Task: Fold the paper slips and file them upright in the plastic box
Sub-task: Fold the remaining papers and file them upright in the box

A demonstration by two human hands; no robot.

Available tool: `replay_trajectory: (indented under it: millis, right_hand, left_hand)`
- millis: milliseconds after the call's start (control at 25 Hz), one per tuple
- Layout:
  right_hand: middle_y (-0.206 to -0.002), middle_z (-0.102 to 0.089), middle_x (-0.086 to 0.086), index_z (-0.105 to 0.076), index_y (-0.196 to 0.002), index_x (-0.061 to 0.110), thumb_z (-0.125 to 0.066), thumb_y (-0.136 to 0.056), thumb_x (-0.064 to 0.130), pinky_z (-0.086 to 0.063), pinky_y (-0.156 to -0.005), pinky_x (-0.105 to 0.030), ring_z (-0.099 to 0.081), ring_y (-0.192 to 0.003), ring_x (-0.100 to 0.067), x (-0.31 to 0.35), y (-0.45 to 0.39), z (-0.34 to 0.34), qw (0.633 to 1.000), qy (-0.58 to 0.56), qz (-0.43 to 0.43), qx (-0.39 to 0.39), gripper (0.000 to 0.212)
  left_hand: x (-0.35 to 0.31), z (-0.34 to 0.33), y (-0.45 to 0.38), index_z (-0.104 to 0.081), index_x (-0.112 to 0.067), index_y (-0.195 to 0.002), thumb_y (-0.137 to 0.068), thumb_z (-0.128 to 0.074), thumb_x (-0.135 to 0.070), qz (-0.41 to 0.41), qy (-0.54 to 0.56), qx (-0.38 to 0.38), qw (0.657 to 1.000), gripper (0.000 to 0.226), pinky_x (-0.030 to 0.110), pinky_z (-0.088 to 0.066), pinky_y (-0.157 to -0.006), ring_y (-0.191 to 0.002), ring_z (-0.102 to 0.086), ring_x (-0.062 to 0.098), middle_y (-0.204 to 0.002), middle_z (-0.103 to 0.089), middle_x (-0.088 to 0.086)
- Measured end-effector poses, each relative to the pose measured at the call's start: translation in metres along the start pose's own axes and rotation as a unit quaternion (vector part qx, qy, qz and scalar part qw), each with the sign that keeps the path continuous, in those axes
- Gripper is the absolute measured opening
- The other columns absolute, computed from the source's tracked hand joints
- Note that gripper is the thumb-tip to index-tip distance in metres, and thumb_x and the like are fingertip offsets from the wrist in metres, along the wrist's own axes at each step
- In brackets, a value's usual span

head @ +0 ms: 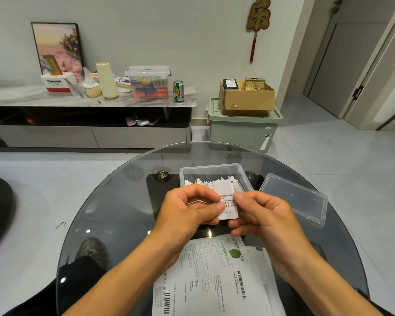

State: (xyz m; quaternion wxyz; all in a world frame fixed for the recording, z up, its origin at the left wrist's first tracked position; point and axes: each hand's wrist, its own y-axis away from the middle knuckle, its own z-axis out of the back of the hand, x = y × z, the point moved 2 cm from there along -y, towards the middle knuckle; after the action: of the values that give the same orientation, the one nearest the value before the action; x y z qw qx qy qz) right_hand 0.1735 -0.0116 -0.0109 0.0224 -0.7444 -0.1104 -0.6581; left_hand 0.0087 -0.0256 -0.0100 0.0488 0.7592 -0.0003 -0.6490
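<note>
Round smoked-glass table (114, 201) fills the foreground. Above it, the left hand (187, 209) and right hand (263, 215) pinch a small folded white printed paper slip (228, 202) between thumbs and fingertips. At twelve o'clock stands the clear rectangular plastic box (211, 171) with upright slips; its clear lid (293, 199) lies at two o'clock, large printed sheets (217, 281) at six.

white printed paper slip (228, 202), clear plastic box (211, 170), pale green storage bin (240, 131)
</note>
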Motion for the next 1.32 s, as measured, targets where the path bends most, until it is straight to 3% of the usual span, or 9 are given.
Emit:
replay_trajectory:
  millis: [160, 280, 400, 480, 560, 680, 840, 1120, 1320]
  right_hand:
    - [-0.071, -0.071, -0.018, -0.072, -0.085, -0.001, -0.072, -0.085, 0.009, -0.055, -0.050, -0.026, -0.064, -0.053, -0.019, 0.002, 0.001, 0.001, 0.998, 0.011, 0.014, -0.054, 0.009]
    - [-0.062, -0.068, -0.011, -0.070, -0.082, 0.001, -0.069, -0.089, 0.005, -0.055, -0.046, -0.024, -0.061, -0.047, -0.015, 0.014, -0.013, 0.014, 0.985, 0.015, 0.052, -0.164, 0.008]
    - [-0.067, -0.067, -0.011, -0.069, -0.080, 0.005, -0.068, -0.090, 0.005, -0.054, -0.046, -0.023, -0.059, -0.045, -0.013, 0.030, -0.036, 0.036, 0.972, 0.026, 0.065, -0.225, 0.010]
    - [-0.070, -0.065, -0.012, -0.069, -0.079, 0.006, -0.068, -0.089, 0.004, -0.053, -0.044, -0.023, -0.058, -0.045, -0.013, 0.031, -0.045, 0.046, 0.971, 0.025, 0.056, -0.230, 0.010]
    - [-0.070, -0.065, -0.009, -0.069, -0.080, 0.006, -0.068, -0.089, 0.005, -0.052, -0.044, -0.022, -0.058, -0.046, -0.014, 0.028, -0.049, 0.052, 0.972, 0.029, 0.043, -0.229, 0.009]
    - [-0.068, -0.066, -0.005, -0.071, -0.083, 0.004, -0.070, -0.088, 0.007, -0.052, -0.045, -0.023, -0.058, -0.047, -0.015, 0.025, -0.054, 0.055, 0.973, 0.040, 0.042, -0.222, 0.006]
    - [-0.072, -0.069, -0.011, -0.072, -0.083, 0.002, -0.073, -0.086, 0.009, -0.052, -0.046, -0.025, -0.058, -0.049, -0.016, 0.024, -0.055, 0.051, 0.973, 0.065, 0.046, -0.215, 0.008]
    - [-0.065, -0.071, -0.008, -0.073, -0.071, 0.013, -0.077, -0.081, 0.016, -0.052, -0.049, -0.028, -0.062, -0.053, -0.020, 0.029, -0.058, 0.045, 0.949, 0.184, 0.103, -0.233, 0.012]
    - [-0.068, -0.067, 0.002, -0.064, -0.065, 0.018, -0.072, -0.081, 0.027, -0.047, -0.062, -0.031, -0.062, -0.071, -0.023, 0.040, -0.080, 0.021, 0.797, 0.541, 0.197, -0.183, 0.020]
  left_hand:
    - [0.002, -0.004, 0.001, -0.071, -0.011, -0.084, -0.081, -0.074, 0.003, -0.034, -0.015, 0.005, 0.999, 0.015, 0.023, -0.053, -0.058, -0.063, -0.066, 0.015, -0.072, -0.072, 0.005]
    - [-0.013, -0.001, -0.015, -0.072, -0.019, -0.091, -0.090, -0.067, -0.005, -0.194, -0.239, 0.000, 0.951, 0.015, 0.012, -0.046, -0.066, -0.076, -0.066, 0.000, -0.083, -0.075, -0.007]
    - [-0.026, -0.007, -0.061, -0.072, -0.027, -0.109, -0.096, -0.054, -0.006, -0.263, -0.472, 0.113, 0.834, 0.030, 0.007, -0.042, -0.076, -0.090, -0.055, -0.011, -0.099, -0.067, -0.012]
    - [-0.021, -0.012, -0.097, -0.065, -0.035, -0.125, -0.092, -0.050, -0.002, -0.288, -0.608, 0.196, 0.713, 0.049, 0.028, -0.047, -0.085, -0.105, -0.052, 0.009, -0.108, -0.064, -0.004]
    - [-0.011, -0.015, -0.123, -0.059, -0.042, -0.131, -0.088, -0.053, 0.000, -0.309, -0.682, 0.245, 0.616, 0.060, 0.038, -0.048, -0.081, -0.099, -0.049, 0.019, -0.114, -0.065, -0.005]
    - [-0.011, -0.021, -0.134, -0.057, -0.038, -0.135, -0.084, -0.057, 0.001, -0.341, -0.719, 0.296, 0.528, 0.064, 0.033, -0.042, -0.075, -0.088, -0.033, 0.010, -0.123, -0.061, -0.014]
    - [-0.016, -0.021, -0.133, -0.061, -0.036, -0.124, -0.080, -0.057, 0.004, -0.343, -0.710, 0.317, 0.527, 0.059, 0.031, -0.040, -0.075, -0.093, -0.036, 0.011, -0.124, -0.056, -0.014]
    - [-0.014, -0.019, -0.129, -0.059, -0.040, -0.120, -0.084, -0.053, -0.002, -0.273, -0.706, 0.309, 0.576, 0.053, 0.037, -0.047, -0.081, -0.098, -0.052, 0.024, -0.100, -0.044, -0.006]
    - [-0.020, -0.020, -0.126, -0.064, -0.039, -0.123, -0.086, -0.052, -0.003, -0.263, -0.711, 0.310, 0.573, 0.053, 0.026, -0.035, -0.075, -0.098, -0.051, 0.019, -0.102, -0.047, -0.004]
